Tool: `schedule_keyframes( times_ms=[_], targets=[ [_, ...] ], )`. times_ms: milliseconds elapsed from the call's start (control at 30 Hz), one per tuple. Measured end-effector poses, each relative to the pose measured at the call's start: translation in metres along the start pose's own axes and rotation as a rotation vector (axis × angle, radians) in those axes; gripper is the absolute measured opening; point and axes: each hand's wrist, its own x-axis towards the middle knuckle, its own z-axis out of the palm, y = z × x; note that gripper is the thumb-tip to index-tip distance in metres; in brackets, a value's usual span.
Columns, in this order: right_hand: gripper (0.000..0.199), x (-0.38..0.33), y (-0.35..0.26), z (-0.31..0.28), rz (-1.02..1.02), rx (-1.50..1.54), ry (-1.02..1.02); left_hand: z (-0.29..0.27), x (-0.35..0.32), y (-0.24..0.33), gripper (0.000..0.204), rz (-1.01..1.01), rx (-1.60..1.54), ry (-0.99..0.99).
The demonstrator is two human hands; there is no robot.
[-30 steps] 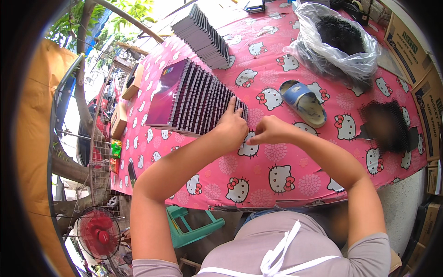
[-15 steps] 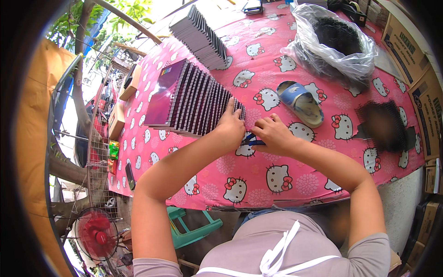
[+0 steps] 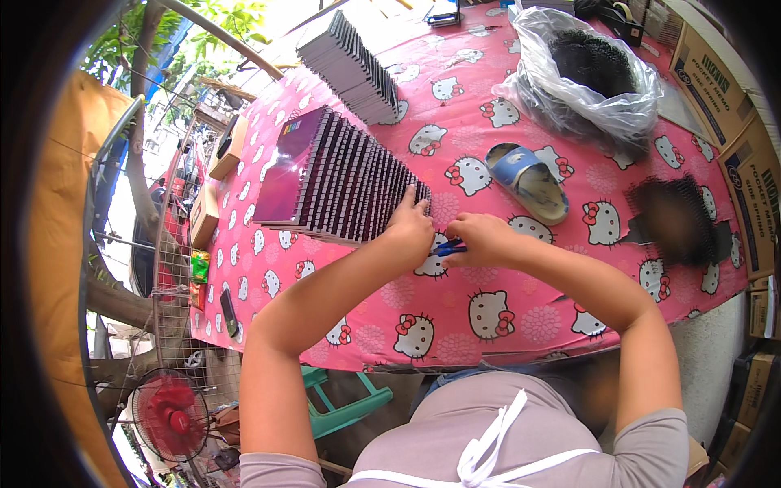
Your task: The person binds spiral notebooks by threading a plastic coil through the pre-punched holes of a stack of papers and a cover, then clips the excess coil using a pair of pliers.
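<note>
A long row of purple-covered spiral notebooks [image 3: 346, 183] leans across the table, black wire spines facing up. My left hand [image 3: 412, 224] grips the row's right end, its fingers over the spine of the last notebook. Just right of it, my right hand [image 3: 480, 239] is closed around blue-handled pliers [image 3: 447, 247]. Their jaws point left toward the last notebook's lower corner; whether they touch the wire I cannot make out. My palm and fingers partly cover the handles.
A blue slipper [image 3: 529, 183] lies beyond my right hand. Behind stand a second notebook stack [image 3: 348, 69] and a plastic bag [image 3: 521, 89] of black coils. More black coils [image 3: 675, 220] lie at right, near cartons [image 3: 752, 191]. A phone [image 3: 229, 313] rests at the left edge.
My right hand has rolled and its fingers have closed in more around the pliers. My left hand has slid slightly down the end of the row, its index finger lower.
</note>
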Motion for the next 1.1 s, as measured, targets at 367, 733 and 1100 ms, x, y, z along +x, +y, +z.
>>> schedule_keyframes(
  times_ms=[367,733,1100],
  targets=[
    [0.043,-0.001,0.002,0.013,-0.047,-0.035,0.095,0.003,0.001,-0.002,0.041,0.001,-0.033,0.045],
    [0.046,0.011,-0.002,-0.004,0.064,-0.012,-0.139,0.016,0.004,0.001,0.047,0.032,0.013,0.094],
    [0.048,-0.004,0.012,0.027,-0.183,-0.247,0.194,0.010,-0.081,0.051,0.050,-0.126,-0.217,0.346]
  ],
)
